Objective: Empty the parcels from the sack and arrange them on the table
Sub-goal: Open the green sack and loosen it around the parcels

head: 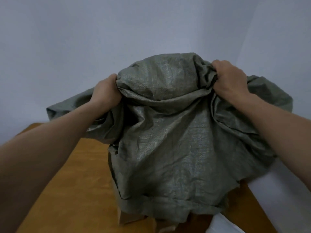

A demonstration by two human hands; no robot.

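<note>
Grey-green woven plastic makes up the sack (168,132), which hangs upside down over the orange-brown wooden counter (70,190), closed bottom uppermost and open mouth drooping towards the wood, presumably so gravity can slide the contents out. The left hand (106,91) grips a bunched fold at the sack's upper left, its fingers (113,77) curled tight into the cloth; the right hand (230,79) does the same at the upper right, knuckles up and fabric gathered in its fist. Holding both upper corners apart looks meant to keep the body spread and the mouth unpinched. Below the hem, a brown parcel (129,219) peeks out and seems to rest on the counter, though most of it is covered and I cannot tell how many parcels lie under or inside the cloth. The emptying appears underway, with arranging not yet begun. The loose hem could snag a parcel as the sack lifts.
</note>
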